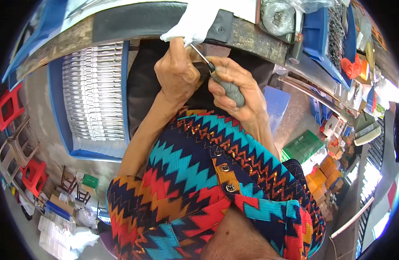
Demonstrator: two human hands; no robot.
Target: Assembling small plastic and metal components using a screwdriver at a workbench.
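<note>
My right hand is wrapped round the worn grey handle of a screwdriver-like hand tool. Its thin metal shaft slants up and left to the lower edge of a white cloth, where the tip is hard to make out. My left hand is closed at that same edge, with the index finger pressed up against the cloth. Any small part between its fingers is hidden. Both hands are close together, just below the front edge of the workbench.
On the left, a blue tray holds rows of slim metal pieces. A blue bin of dark metal pieces stands at the bench's right end, beside a clear plastic bag. Red stools and a green crate are farther off.
</note>
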